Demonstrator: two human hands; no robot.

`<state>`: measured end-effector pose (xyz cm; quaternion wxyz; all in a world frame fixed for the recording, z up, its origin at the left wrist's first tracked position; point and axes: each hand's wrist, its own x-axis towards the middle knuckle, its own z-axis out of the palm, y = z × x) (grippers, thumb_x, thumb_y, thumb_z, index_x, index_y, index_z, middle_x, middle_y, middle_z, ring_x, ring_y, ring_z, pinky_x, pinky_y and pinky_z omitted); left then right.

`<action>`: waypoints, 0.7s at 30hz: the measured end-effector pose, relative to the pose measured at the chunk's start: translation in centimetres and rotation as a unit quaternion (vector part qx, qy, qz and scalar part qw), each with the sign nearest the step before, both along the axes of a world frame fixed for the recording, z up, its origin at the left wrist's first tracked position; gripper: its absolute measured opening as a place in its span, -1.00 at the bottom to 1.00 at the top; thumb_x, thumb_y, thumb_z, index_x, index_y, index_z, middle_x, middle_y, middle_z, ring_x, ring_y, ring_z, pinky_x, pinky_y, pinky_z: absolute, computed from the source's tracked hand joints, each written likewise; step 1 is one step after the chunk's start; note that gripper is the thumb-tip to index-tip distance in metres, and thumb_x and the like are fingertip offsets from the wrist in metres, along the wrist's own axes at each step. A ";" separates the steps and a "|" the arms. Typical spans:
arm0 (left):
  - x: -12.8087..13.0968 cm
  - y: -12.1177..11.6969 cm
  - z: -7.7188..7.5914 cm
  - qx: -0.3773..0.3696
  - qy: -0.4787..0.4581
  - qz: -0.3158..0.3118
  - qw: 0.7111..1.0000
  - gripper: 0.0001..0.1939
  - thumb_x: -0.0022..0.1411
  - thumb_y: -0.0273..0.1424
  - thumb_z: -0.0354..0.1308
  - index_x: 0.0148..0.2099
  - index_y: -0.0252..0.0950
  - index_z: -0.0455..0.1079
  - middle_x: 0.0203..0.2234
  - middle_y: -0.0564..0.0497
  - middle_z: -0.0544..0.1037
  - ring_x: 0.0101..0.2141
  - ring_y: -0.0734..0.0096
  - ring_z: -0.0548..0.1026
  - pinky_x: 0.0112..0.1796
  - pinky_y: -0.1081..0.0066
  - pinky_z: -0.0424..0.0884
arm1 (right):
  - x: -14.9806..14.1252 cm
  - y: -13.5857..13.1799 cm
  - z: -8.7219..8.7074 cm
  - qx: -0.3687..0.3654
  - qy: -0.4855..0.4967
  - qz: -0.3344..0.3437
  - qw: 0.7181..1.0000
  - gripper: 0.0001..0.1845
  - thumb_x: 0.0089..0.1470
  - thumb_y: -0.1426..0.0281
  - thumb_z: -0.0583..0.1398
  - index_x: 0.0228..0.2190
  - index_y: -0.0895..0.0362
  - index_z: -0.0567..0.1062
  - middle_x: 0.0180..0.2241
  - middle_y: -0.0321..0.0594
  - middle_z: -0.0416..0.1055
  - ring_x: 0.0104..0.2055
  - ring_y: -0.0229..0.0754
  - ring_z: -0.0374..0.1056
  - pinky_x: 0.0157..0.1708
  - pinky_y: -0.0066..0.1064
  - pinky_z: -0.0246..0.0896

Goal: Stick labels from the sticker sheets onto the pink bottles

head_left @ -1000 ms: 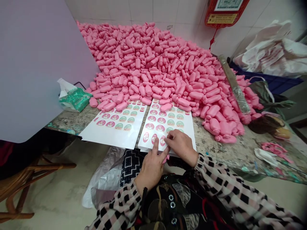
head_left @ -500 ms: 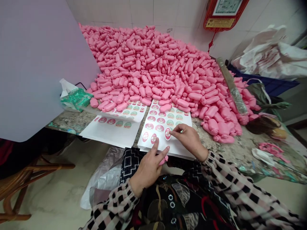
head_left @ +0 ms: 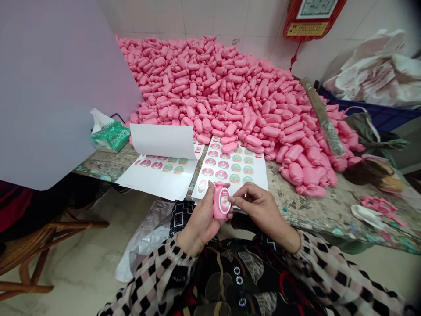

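Observation:
A small pink plastic bottle [head_left: 217, 200] sits upright in my left hand [head_left: 201, 224], whose fingers wrap round its sides. On the bottle's front lies a red and white oval sticker [head_left: 225, 203]. The thumb and forefinger of my right hand [head_left: 265, 210] pinch together at the sticker's right edge; whether they still grip that edge is hard to see. Just beyond both hands is a white sticker sheet [head_left: 226, 169] with rows of pink and green labels. Part of its near edge is hidden by my hands.
Many pink bottles [head_left: 210, 87] are heaped across the back of the table [head_left: 279, 193]. To the left are more sticker sheets [head_left: 154, 180], one curled up, and a green tissue pack [head_left: 113, 137]. A wrapped bar [head_left: 324, 118] leans on the heap's right side.
My left hand has turned up and brought the bottle into view. My right hand has lifted the oval sticker from the sheet onto the bottle's front. The left-hand sheet now curls up higher.

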<state>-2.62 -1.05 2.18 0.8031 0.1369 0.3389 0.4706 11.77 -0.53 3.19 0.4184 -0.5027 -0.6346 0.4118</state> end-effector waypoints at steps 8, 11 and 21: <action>0.1 -0.2 -0.6 0.016 0.007 -0.001 1.000 -0.48 0.17 -0.01 -0.02 -0.05 -0.33 0.32 -0.55 0.07 0.36 -0.57 0.53 0.37 -0.54 0.51 0.30 | -0.1 -0.2 -1.0 -0.012 -0.013 0.004 1.000 -0.74 -0.04 0.17 0.24 -0.53 0.11 0.43 -0.50 -0.30 0.37 -0.44 -0.26 0.28 -0.42 -0.42 0.20; 0.1 -0.2 -0.7 0.018 0.003 0.003 1.000 -0.50 0.18 -0.02 -0.02 -0.05 -0.33 0.32 -0.54 0.06 0.36 -0.56 0.54 0.37 -0.53 0.51 0.31 | -0.2 -0.3 -1.0 -0.006 -0.033 0.008 0.999 -0.76 -0.01 0.19 0.22 -0.52 0.10 0.43 -0.48 -0.29 0.39 -0.41 -0.25 0.30 -0.39 -0.41 0.20; -0.7 -0.3 -0.8 0.087 0.106 -0.050 0.989 -0.54 0.12 -0.14 0.15 -0.01 -0.29 0.26 -0.51 0.10 0.37 -0.57 0.57 0.38 -0.53 0.52 0.31 | 0.2 -0.6 -0.6 0.105 -0.219 0.042 0.969 -0.75 0.11 0.20 0.11 -0.45 0.08 0.47 -0.43 -0.26 0.39 -0.36 -0.26 0.29 -0.34 -0.44 0.14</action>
